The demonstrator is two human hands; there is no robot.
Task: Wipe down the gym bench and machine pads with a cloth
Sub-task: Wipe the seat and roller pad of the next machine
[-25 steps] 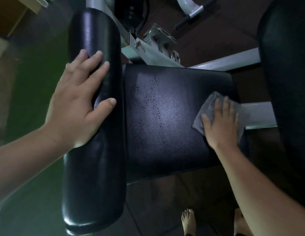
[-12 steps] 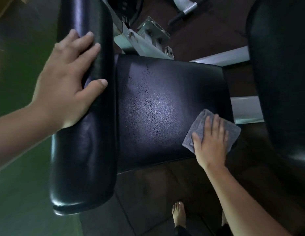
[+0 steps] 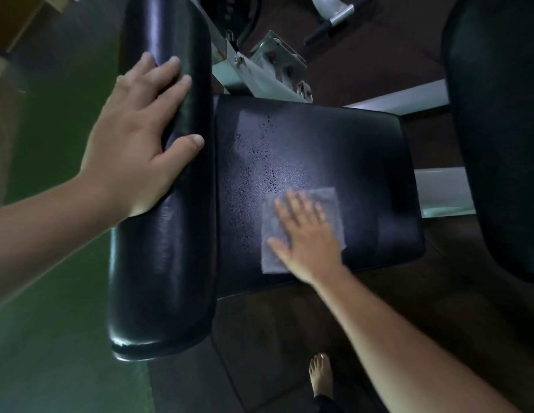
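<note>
Since wiping likely pushes sideways across the seat pad (image 3: 319,144), the left grip (image 3: 137,150) is laid on the long black pad (image 3: 164,248) beside it, probably to brace the body and steady the machine. Its fingers are spread nearly straight, thumb out along the pad's near face. It presses flat and grasps nothing.

The right grip (image 3: 307,234), a little blurred, lies palm-down on the grey cloth (image 3: 328,198). Its fingers are extended and slightly fanned, which I judge spreads pressure over the whole square rather than bunching it. It is released, pressing the cloth, not clenching it.

The cloth sits flat on the near middle of the seat pad, its corners showing around the hand. Just to its left runs a band of droplets (image 3: 259,162), so that strip looks unwiped. A pale metal frame (image 3: 254,76) shows beyond the pad, a 2nd dark pad (image 3: 498,129) at the right edge, and 1 bare foot (image 3: 321,374) below.
</note>
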